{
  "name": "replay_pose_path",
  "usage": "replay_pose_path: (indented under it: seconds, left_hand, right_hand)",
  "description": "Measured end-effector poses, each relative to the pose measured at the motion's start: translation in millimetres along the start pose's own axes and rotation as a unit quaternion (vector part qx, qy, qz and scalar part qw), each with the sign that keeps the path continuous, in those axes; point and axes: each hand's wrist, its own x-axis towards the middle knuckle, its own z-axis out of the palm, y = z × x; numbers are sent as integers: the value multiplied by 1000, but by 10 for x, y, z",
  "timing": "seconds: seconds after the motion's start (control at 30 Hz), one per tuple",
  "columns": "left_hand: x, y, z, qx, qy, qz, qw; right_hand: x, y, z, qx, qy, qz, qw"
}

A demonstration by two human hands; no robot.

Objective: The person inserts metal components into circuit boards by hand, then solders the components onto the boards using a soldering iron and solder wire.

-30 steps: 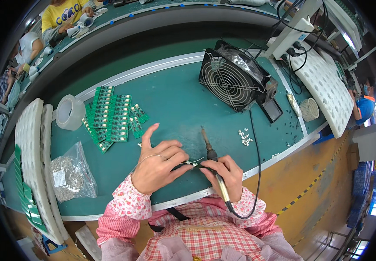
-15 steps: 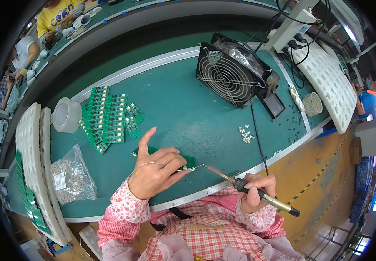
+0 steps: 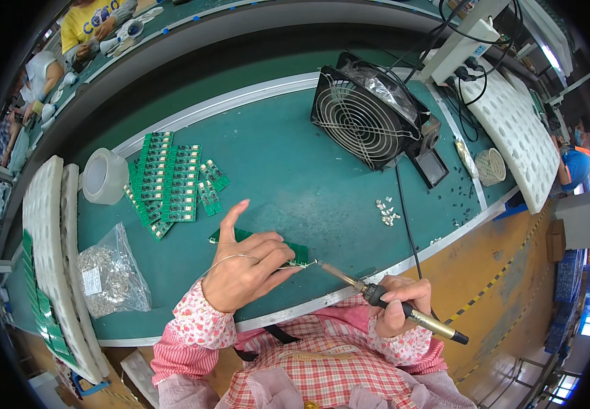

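Note:
Under my left hand (image 3: 244, 276), a strip of green circuit boards (image 3: 298, 254) lies near the table's front edge. The thumb and fingers of that hand are pinched on a thin solder wire (image 3: 230, 257), which loops over the back of the hand; the index finger points up and away. My right hand (image 3: 404, 307) is wrapped around the dark handle of a soldering iron (image 3: 375, 294). The iron's tip is at the wire's end, beside the strip's right end; whether it touches the board is too small to tell.
Several green board strips (image 3: 181, 184) lie at the left, by a tape roll (image 3: 104, 176) and a bag of small metal parts (image 3: 113, 273). A black fan (image 3: 360, 123) stands at the back. Loose small parts (image 3: 387, 212) and a black cable (image 3: 406, 218) lie right.
The soldering iron has shifted slightly left, bringing its tip to the wire's end beside the strip. My left hand has kept its place on the strip.

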Motion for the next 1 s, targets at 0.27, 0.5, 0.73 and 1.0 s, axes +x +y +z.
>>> replay_pose_path:
  seconds: [0.27,0.5,0.73,1.0]
  left_hand:
    - [-67,3,25,22,-4,15,1000]
    - [-80,5,19,24,-4,20,999]
    - [-86,14,27,26,0,20,999]
    - [-90,30,20,31,-3,24,999]
  right_hand:
    - [83,-91,65,23,71,306,949]
    - [154,30,37,76,61,382,919]
    - [196,31,59,90,73,403,908]
    - [199,32,39,89,63,404,908]
